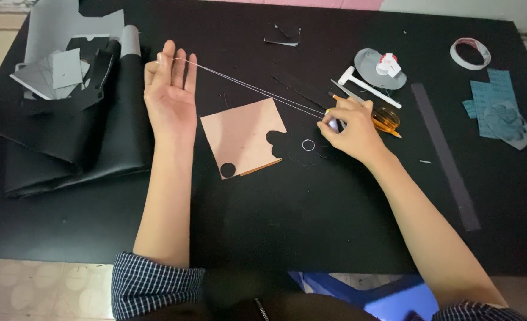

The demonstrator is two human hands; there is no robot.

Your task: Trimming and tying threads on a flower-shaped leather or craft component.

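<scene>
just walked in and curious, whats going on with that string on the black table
A person stretches a thin pale thread between both hands above a black table. The left hand is raised, palm open, with the thread looped over its fingertips. The right hand pinches the other end near an orange-handled tool. Under the thread lies a tan leather piece with round cut-outs, and folded black material sits to the left.

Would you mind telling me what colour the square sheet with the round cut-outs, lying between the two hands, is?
The square sheet is pale pinkish tan, clearest in the head view.
</scene>
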